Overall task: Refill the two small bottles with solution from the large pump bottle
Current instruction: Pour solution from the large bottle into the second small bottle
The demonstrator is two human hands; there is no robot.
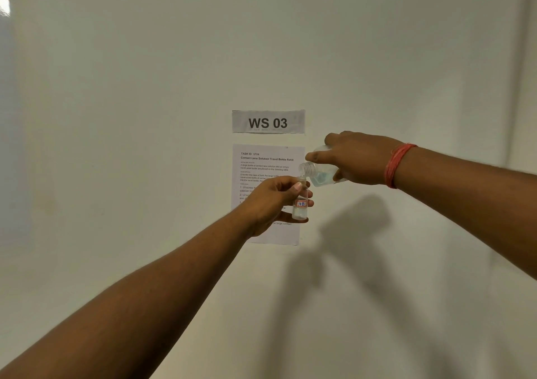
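The left hand (271,201) grips a small clear labelled vial (300,201) upright, mouth up to catch liquid. The right hand (357,160) clasps the large clear bottle of pale blue solution (318,173), tipped so its open threaded neck meets the vial's mouth, apparently for pouring.

I saw 2 bare, sleeveless forearms; the right wrist wore a red thread band (396,165) wound in several loops.

I see a clear large bottle (321,175) with pale blue solution inside, and a clear small bottle (300,201) with a white label edged red, marked in blue. A red thread band (396,165) circles the wrist. The sign (268,122) is grey-white with black letters; the sheet (266,160) white with black print; the wall (145,88) off-white.
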